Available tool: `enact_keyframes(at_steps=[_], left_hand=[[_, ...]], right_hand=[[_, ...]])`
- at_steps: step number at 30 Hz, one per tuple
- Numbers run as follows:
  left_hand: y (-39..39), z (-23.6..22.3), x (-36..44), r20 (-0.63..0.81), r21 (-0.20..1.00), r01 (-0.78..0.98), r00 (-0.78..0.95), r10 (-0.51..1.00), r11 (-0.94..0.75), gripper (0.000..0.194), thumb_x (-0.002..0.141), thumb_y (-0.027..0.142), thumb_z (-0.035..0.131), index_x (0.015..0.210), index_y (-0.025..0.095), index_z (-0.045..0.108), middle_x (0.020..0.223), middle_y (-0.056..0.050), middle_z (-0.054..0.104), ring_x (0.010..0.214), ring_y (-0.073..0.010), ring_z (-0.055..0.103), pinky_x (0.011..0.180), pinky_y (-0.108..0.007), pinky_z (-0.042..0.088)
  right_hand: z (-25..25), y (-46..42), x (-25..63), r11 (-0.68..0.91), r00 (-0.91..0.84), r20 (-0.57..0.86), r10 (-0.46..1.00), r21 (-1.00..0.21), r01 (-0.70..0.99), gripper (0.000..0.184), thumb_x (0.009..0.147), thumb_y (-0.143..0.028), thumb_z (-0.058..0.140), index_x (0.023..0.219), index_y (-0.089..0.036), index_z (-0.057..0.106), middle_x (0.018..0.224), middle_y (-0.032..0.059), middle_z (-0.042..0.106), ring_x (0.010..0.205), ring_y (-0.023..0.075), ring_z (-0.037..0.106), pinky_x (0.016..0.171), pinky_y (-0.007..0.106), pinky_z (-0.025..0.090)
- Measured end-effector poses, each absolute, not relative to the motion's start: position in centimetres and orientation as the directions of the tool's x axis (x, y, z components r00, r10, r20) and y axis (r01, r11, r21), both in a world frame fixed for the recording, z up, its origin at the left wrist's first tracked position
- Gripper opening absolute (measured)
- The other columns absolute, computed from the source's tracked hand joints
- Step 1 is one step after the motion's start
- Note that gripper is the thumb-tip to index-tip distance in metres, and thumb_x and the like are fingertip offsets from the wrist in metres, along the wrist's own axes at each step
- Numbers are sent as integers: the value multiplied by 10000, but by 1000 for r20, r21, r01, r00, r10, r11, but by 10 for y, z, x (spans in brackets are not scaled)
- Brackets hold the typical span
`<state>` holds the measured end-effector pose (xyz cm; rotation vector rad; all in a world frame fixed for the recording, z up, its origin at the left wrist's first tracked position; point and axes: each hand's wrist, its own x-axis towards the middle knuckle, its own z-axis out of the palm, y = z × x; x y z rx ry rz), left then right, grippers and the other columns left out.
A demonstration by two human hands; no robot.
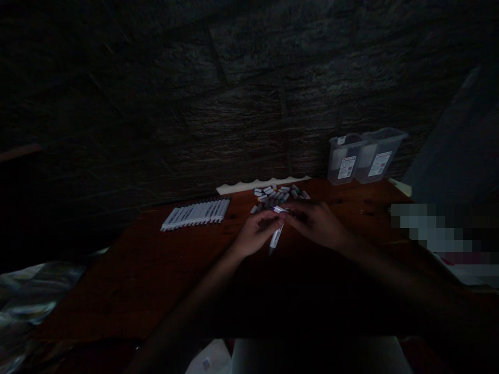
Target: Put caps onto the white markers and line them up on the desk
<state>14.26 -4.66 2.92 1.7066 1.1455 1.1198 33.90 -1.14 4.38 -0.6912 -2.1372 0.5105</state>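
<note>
A white marker [276, 238] slants downward between my hands over the wooden table, its dark end pointing toward me. My left hand [254, 234] is closed, pinching the marker near its upper part. At my right hand's fingertips is a small white cap [279, 209] with a purple band; my right hand [318, 222] is closed on it. Just behind my hands lies a loose pile of marker caps [278, 194] with variously coloured ends. To the left, several white markers [197, 214] lie side by side in a slanted row. Dim light hides the finer finger contact.
Two clear plastic containers [360, 158] with labels stand at the back right of the wooden table [156, 275]. A pale wavy-edged strip [257, 185] lies along the textured wall. Shiny plastic wrapping [42, 291] is at the far left, beyond the table edge.
</note>
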Motion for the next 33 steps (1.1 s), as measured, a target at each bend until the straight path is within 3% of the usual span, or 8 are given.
enact_keyframes(at_steps=[7,33], left_hand=[[-47,29,143,252,915,264,217,943,-306,195,848,292,655,993,173,705,1001,-57,725,915,-172,653,871,-323,498],[-46,30,142,234,936,225,174,957,-270,253,825,341,686,1007,167,711,1002,-60,727,917,-178,649,860,-310,487]], right_hand=[[43,-11,339,766,-512,581,633,-565,306,270,905,-284,573,1143,-268,699,1016,15,759,833,172,716,742,305,549],[48,-12,339,771,-496,594,633,-540,337,225,920,-284,566,1087,-233,708,1041,30,754,874,171,716,804,291,551]])
